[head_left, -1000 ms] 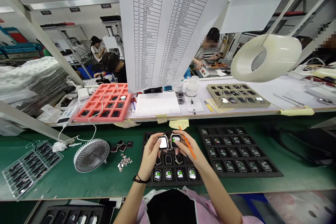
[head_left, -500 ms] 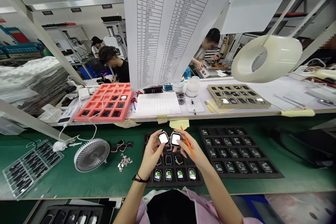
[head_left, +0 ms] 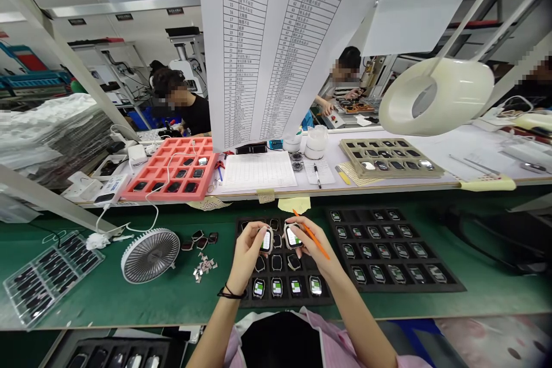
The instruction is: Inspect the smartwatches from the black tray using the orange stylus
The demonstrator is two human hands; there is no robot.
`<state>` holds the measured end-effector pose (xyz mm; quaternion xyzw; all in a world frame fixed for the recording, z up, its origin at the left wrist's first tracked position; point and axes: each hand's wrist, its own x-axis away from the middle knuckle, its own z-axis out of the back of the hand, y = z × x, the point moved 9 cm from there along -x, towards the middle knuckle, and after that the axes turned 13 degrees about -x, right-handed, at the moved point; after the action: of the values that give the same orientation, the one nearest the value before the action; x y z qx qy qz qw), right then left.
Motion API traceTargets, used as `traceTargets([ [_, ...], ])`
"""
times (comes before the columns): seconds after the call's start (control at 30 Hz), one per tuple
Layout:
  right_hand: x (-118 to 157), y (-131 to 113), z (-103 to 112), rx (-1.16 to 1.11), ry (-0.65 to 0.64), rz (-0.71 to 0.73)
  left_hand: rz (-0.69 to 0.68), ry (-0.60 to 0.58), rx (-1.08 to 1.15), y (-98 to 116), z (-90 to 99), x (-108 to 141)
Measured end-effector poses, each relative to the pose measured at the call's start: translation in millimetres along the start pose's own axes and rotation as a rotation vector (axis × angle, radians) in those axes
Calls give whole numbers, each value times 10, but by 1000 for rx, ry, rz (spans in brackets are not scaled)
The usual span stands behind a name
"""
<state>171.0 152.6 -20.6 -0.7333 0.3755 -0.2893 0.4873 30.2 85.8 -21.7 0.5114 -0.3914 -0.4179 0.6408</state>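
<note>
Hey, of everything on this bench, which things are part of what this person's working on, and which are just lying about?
Part of the work:
left hand, holding a smartwatch
right hand, holding a second smartwatch and an orange stylus
black foam tray beneath them

Just lying about:
desk fan
red foam tray
hanging film roll

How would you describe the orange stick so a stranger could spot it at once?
On the green workbench, find the black smartwatch tray before the person. Above it, the right hand holds a watch and a thin orange stick. Nothing else on the bench is that bright orange.
</note>
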Motion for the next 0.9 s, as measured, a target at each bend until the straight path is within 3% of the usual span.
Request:
traceTargets([
  [0.47, 5, 11, -84, -38, -134, -14, -101, -79, -31, 52, -65, -18],
  [0.7, -9, 17, -53, 24, -64, 23, -30, -30, -27, 42, -32, -6],
  [0.9, -1, 41, -27, -22, -20, -31, -1, -12, -59, 68, -20, 4],
])
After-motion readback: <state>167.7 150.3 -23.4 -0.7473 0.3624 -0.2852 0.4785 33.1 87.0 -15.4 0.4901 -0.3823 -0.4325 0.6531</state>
